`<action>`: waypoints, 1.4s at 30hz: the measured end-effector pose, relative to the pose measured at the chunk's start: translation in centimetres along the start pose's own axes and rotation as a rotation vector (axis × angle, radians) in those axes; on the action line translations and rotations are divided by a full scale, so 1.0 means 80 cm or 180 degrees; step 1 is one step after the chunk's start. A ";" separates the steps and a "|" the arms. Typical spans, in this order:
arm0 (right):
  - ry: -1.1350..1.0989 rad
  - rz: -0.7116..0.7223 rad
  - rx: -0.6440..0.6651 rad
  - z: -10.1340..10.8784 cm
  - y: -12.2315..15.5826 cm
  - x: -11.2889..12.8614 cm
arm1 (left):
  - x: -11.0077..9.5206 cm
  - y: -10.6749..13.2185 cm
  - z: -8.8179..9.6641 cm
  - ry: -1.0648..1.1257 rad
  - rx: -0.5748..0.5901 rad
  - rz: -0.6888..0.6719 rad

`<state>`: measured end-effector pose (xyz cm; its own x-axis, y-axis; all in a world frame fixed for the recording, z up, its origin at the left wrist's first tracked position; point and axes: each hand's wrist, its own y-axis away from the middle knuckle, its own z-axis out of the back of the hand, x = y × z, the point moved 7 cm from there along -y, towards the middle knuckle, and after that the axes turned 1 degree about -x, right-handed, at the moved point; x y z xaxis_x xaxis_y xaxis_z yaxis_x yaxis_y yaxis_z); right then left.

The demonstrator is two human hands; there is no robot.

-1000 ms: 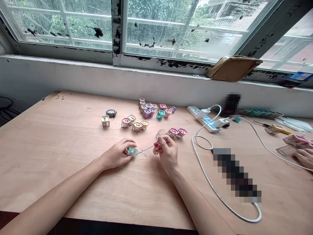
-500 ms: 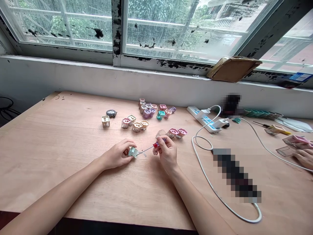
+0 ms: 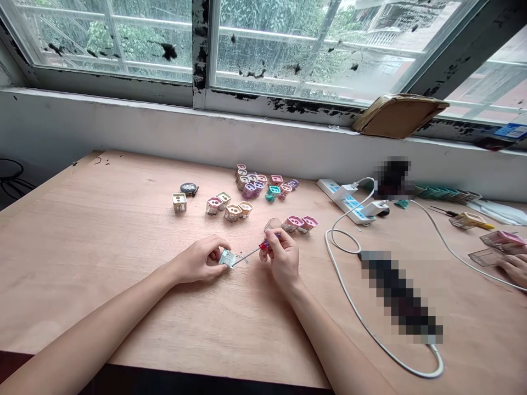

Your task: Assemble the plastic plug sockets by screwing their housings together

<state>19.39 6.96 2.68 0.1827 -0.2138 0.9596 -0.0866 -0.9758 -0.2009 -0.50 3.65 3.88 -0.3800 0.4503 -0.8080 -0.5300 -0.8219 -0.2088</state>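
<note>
My left hand point(image 3: 205, 259) is closed on a pale mint-green pencil sharpener top point(image 3: 228, 258), gripped between thumb and fingers just above the table. In my right hand point(image 3: 284, 259) is a screwdriver point(image 3: 247, 255) with a red and blue handle; its thin metal shaft slants down to the left, and its tip meets the near edge of the mint-green piece. Small metal bits point(image 3: 244, 258) lie beside the shaft, too small to tell exactly. Behind my right hand stands a clear plastic case point(image 3: 272, 224), partly hidden, next to two pink-topped sharpeners point(image 3: 292, 223).
Several coloured sharpeners point(image 3: 249, 190) cluster at the back, others point(image 3: 233, 212) nearer. A round dark object point(image 3: 188, 188) lies left of them. A power strip point(image 3: 346, 203) and white cable point(image 3: 335, 274) occupy the right. Another person's hand point(image 3: 515, 269) is beside sharpener cases point(image 3: 502, 240) at far right.
The mint-green top has turned in my left hand, showing a flatter face. The screwdriver tip has shifted slightly down and right, toward the piece's near edge. The whole view has shifted slightly.
</note>
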 end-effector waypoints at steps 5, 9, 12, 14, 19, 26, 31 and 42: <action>0.0080 0.0039 0.0009 0.000 0.001 0.001 | -0.002 0.000 0.001 -0.0054 0.0011 0.0019; 0.0066 0.0070 0.0036 -0.001 0.001 0.002 | -0.002 0.001 0.001 -0.0064 0.0005 0.0012; 0.0031 0.0075 0.0004 0.000 0.001 0.001 | -0.002 0.001 0.002 -0.0054 0.0009 0.0017; 0.0000 0.0080 -0.0016 0.000 0.001 0.000 | -0.002 0.001 0.002 -0.0032 0.0017 0.0023; -0.0010 0.0052 -0.0037 0.001 0.000 -0.003 | -0.002 0.001 0.001 0.0010 0.0041 0.0037; -0.0015 0.0047 -0.0084 0.001 -0.001 -0.002 | -0.002 0.001 0.000 -0.0095 0.0037 -0.0015; -0.0001 0.0054 -0.0091 0.001 -0.002 -0.001 | 0.000 0.002 -0.001 -0.0106 0.0067 0.0021; -0.0056 0.0096 -0.0047 0.000 -0.001 0.001 | -0.001 0.002 -0.001 -0.0082 0.0085 0.0054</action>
<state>19.37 7.02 2.81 0.1970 -0.2441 0.9495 -0.1070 -0.9681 -0.2267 -0.46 3.46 3.85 -0.4083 0.4456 -0.7967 -0.5432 -0.8200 -0.1802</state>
